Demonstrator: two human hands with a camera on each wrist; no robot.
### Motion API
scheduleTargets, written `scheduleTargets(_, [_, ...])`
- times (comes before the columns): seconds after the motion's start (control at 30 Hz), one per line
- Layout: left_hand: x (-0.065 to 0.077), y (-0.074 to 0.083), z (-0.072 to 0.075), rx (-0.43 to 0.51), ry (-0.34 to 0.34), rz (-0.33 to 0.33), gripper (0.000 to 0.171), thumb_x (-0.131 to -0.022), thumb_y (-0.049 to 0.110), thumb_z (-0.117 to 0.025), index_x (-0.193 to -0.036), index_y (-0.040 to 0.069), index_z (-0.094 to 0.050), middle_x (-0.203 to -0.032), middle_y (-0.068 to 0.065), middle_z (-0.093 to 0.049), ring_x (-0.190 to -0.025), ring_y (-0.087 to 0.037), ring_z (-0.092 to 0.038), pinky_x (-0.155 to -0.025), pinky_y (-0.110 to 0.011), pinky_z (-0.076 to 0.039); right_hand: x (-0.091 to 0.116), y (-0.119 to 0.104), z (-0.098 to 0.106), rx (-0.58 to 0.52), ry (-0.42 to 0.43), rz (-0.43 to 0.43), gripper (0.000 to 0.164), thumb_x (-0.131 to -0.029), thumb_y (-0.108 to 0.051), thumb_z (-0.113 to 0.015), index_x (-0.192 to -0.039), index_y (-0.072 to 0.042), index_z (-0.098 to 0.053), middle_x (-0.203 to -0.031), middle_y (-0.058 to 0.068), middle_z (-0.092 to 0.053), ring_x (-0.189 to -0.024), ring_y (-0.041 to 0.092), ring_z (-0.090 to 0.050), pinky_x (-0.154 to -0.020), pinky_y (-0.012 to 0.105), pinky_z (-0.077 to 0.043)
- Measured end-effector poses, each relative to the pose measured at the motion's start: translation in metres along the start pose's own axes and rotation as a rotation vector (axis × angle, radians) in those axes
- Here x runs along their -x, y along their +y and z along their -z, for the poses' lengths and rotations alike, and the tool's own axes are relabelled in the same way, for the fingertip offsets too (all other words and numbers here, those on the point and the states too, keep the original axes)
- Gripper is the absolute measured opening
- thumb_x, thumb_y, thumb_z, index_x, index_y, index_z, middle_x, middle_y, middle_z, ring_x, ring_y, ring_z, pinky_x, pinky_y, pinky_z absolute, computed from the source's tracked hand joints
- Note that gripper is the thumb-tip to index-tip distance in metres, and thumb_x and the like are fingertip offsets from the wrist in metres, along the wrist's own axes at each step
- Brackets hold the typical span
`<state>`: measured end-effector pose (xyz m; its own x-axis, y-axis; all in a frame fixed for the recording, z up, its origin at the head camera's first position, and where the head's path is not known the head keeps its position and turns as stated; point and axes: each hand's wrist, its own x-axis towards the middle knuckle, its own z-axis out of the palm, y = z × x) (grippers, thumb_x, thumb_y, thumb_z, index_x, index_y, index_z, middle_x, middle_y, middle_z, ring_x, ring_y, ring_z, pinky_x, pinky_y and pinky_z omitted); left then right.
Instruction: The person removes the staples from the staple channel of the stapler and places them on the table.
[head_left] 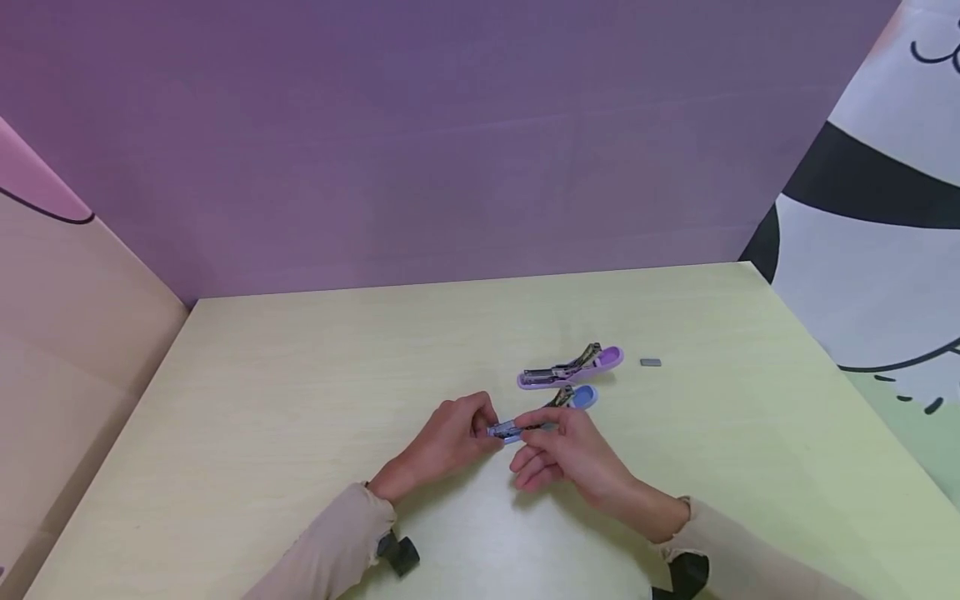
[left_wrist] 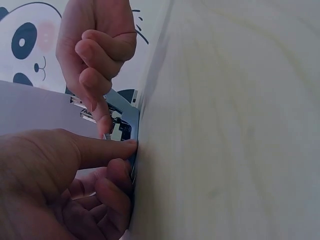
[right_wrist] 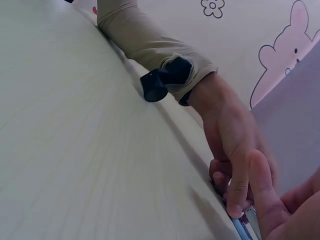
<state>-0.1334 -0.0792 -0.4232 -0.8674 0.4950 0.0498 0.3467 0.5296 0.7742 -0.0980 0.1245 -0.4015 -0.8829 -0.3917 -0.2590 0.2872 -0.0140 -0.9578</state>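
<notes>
A small blue stapler (head_left: pixel 584 397) lies on the table with its top swung open, baring the metal magazine. My left hand (head_left: pixel 453 430) holds the front end of it between thumb and fingers, close to the tabletop. From the other side my right hand (head_left: pixel 576 454) has its thumb and index finger at the magazine, the other fingers loosely bent. In the left wrist view a small silvery piece (left_wrist: pixel 107 136) shows at the right index fingertip, mostly covered. Just behind sits a purple stapler (head_left: pixel 611 358), likewise opened up.
A short grey strip of staples (head_left: pixel 650 362) lies right of the purple stapler. The pale wooden table (head_left: pixel 300 367) backs onto a purple panel (head_left: pixel 450 167), with printed cartoon panels at both sides. Dark wrist straps (head_left: pixel 401 556) hang below the sleeves.
</notes>
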Motion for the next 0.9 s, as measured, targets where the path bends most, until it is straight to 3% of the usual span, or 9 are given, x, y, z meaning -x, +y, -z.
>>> scheduleTargets(0.23, [0.000, 0.002, 0.000, -0.002, -0.006, -0.001, 0.017, -0.085, 0.004, -0.077, -0.093, 0.007, -0.062, -0.069, 0.002, -0.058, -0.059, -0.006, -0.048, -0.055, -0.020, -0.039, -0.005, 0.008, -0.001, 0.139, 0.039, 0.090, 0.027, -0.101, -0.004, -0.053, -0.118, 0.016, -0.051, -0.073, 0.021, -0.069, -0.059, 0.030, -0.071, -0.059, 0.044, -0.059])
scheduleTargets(0.47, [0.000, 0.003, 0.000, -0.010, -0.003, -0.020, 0.017, -0.085, 0.004, -0.077, -0.092, 0.008, -0.062, -0.068, 0.004, -0.056, -0.058, -0.005, -0.047, -0.055, -0.019, -0.037, -0.011, 0.010, -0.002, 0.298, 0.073, 0.164, 0.017, -0.101, -0.004, -0.055, -0.106, 0.011, -0.058, -0.068, 0.018, -0.068, -0.054, 0.031, -0.069, -0.053, 0.042, -0.058])
scheduleTargets(0.9, [0.001, 0.005, -0.001, -0.023, 0.003, -0.022, 0.016, -0.086, 0.003, -0.076, -0.092, 0.007, -0.061, -0.066, 0.002, -0.057, -0.056, -0.004, -0.046, -0.053, -0.019, -0.037, -0.012, 0.009, -0.004, 0.316, 0.087, 0.165, 0.015, -0.100, -0.004, -0.056, -0.103, 0.010, -0.056, -0.067, 0.017, -0.067, -0.052, 0.033, -0.067, -0.051, 0.041, -0.057])
